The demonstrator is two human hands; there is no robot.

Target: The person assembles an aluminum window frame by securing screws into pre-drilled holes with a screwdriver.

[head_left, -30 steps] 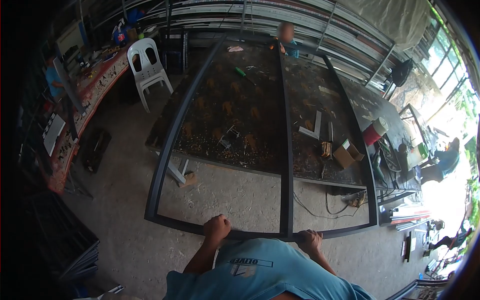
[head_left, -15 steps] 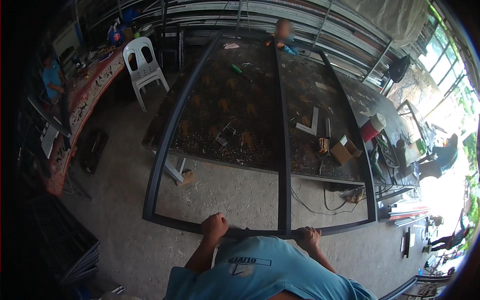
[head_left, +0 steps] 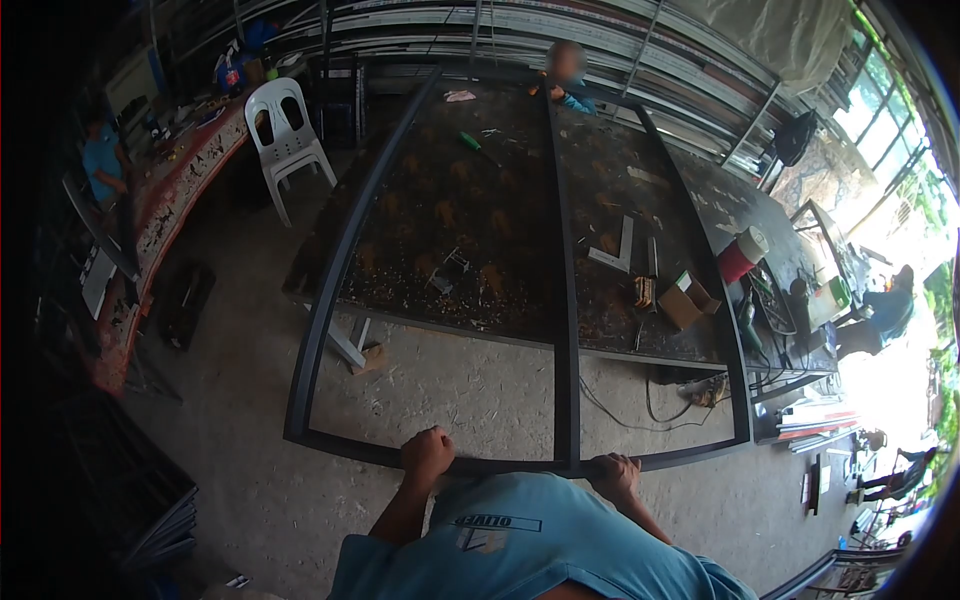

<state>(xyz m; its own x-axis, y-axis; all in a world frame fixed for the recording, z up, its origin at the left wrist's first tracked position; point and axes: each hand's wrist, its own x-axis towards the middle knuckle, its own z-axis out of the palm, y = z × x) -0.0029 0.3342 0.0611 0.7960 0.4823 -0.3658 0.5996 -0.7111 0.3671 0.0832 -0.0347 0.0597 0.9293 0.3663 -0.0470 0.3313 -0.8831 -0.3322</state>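
A large dark metal frame (head_left: 562, 300) with one long middle bar stretches from my waist over the dark work table (head_left: 450, 240). My left hand (head_left: 428, 453) is closed around its near rail, left of the middle bar. Just right of that bar, my right hand (head_left: 615, 473) grips the same rail, fingers curled over the top. The near rail lies against the front of my blue shirt. At the far end, a co-worker (head_left: 568, 85) stands with a hand at the frame's middle bar.
On the table lie a green-handled screwdriver (head_left: 472, 143), a metal square (head_left: 622, 250) and an open cardboard box (head_left: 688, 302). A white plastic chair (head_left: 287, 140) stands left, near a red-edged bench (head_left: 190, 190). Another person (head_left: 103, 165) is beyond it. Cables (head_left: 650, 410) trail on the floor.
The far end of the frame has shifted very slightly left over the table. Both my hands keep their hold on the near rail.
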